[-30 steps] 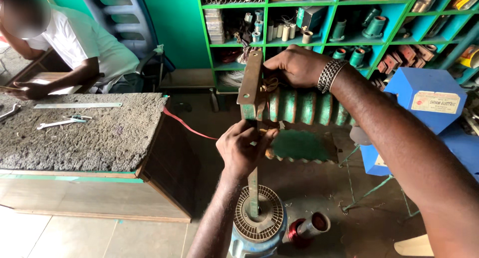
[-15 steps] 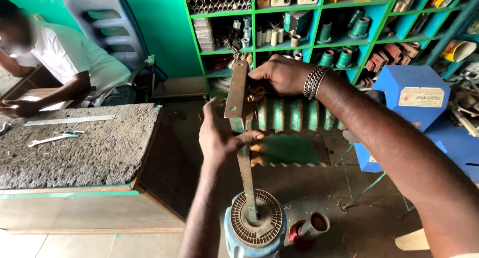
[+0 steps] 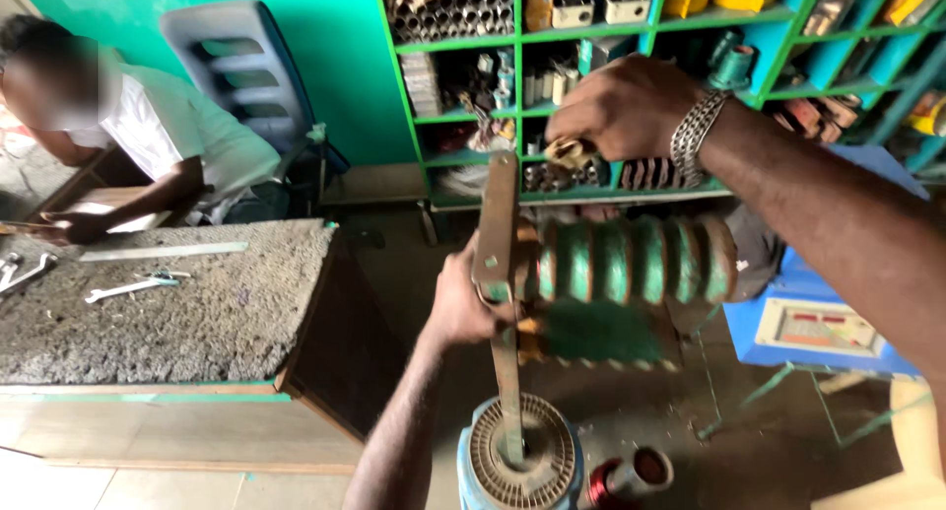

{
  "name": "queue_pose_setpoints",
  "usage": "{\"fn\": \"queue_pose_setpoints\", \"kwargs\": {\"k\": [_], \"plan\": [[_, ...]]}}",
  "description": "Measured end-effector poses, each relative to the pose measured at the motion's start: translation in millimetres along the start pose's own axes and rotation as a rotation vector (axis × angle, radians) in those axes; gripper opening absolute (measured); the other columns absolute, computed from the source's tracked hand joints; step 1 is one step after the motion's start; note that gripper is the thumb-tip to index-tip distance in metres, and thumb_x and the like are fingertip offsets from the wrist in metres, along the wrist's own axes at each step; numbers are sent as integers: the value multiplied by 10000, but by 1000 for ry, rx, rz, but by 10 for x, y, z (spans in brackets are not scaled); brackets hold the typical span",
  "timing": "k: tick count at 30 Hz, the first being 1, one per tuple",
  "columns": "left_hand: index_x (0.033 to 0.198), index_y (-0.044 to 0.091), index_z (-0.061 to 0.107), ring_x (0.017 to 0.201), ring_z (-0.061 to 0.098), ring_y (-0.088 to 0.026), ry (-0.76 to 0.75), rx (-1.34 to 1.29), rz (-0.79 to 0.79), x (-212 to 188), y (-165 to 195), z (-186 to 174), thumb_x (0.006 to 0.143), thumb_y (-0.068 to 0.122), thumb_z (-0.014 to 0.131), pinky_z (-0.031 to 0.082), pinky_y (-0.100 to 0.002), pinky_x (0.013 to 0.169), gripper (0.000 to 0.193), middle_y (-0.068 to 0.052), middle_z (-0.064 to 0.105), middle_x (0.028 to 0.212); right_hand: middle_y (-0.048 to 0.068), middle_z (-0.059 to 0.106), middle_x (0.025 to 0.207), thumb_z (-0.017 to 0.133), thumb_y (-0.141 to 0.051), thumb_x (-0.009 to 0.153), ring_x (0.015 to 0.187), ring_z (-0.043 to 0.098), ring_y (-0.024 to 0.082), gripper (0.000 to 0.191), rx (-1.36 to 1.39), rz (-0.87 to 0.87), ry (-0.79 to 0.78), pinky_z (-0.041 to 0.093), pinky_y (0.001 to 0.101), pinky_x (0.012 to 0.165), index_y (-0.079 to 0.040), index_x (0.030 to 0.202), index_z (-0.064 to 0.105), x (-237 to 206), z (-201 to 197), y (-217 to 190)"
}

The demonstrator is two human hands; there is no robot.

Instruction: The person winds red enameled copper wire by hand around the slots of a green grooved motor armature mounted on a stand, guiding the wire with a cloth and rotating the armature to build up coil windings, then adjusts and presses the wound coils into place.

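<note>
Presently your left hand is clamped on the upright metal bar beside the green ribbed former, above the stator, while your right hand pinches the crank handle.

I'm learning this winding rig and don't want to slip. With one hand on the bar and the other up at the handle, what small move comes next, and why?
Probably a slow turn of the crank handle with the right hand, since it already grips it. The left hand steadies the upright metal bar beside the green ribbed former, which stands over the stator.
</note>
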State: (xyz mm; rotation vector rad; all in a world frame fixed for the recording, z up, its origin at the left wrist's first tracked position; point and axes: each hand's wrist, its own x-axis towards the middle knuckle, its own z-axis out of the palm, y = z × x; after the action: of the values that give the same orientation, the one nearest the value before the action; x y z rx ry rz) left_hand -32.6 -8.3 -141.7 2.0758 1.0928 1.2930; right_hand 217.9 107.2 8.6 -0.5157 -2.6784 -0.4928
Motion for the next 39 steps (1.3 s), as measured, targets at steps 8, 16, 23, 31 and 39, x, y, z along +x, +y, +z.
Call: {"fn": "queue_pose_setpoints", "kwargs": {"k": [8,16,23,31,39], "plan": [[1243,81,640,897,782,-298,2,61,41,-50,-93,59,612,298,803,617,-377,821,687,-131,752,985,104,698,756,724,-201,690,757,699,318,97,176,104,-78,556,453,676,-127,744,692,-228,1556,239],[1131,48,689,858,785,-268,29,97,-121,172,-563,-10,654,304,796,624,-386,813,552,-105,771,929,71,693,740,785,-273,747,722,712,287,171,832,416,-36,563,415,647,-124,755,701,-1102,2786,-1422],[1307,120,656,1011,771,-261,156,74,-256,708,-766,-5,629,337,765,576,-384,902,720,-102,792,1045,9,670,767,782,-226,747,768,700,200,106,541,267,318,543,355,659,-167,780,701,-1539,1447,-2733],[1474,131,508,1161,680,-314,122,145,-273,920,-874,242,567,350,814,539,-414,976,982,-161,712,1246,24,578,726,655,-210,577,607,600,185,301,-435,-230,115,457,346,511,-112,858,700,-792,-1045,-1664],[1470,-24,456,1102,659,-409,-7,231,-183,191,-219,396,500,366,901,527,-452,962,1137,-277,673,1139,22,644,803,673,-185,755,830,680,233,97,-674,-176,-61,559,383,770,-179,849,648,360,-567,881]]}}
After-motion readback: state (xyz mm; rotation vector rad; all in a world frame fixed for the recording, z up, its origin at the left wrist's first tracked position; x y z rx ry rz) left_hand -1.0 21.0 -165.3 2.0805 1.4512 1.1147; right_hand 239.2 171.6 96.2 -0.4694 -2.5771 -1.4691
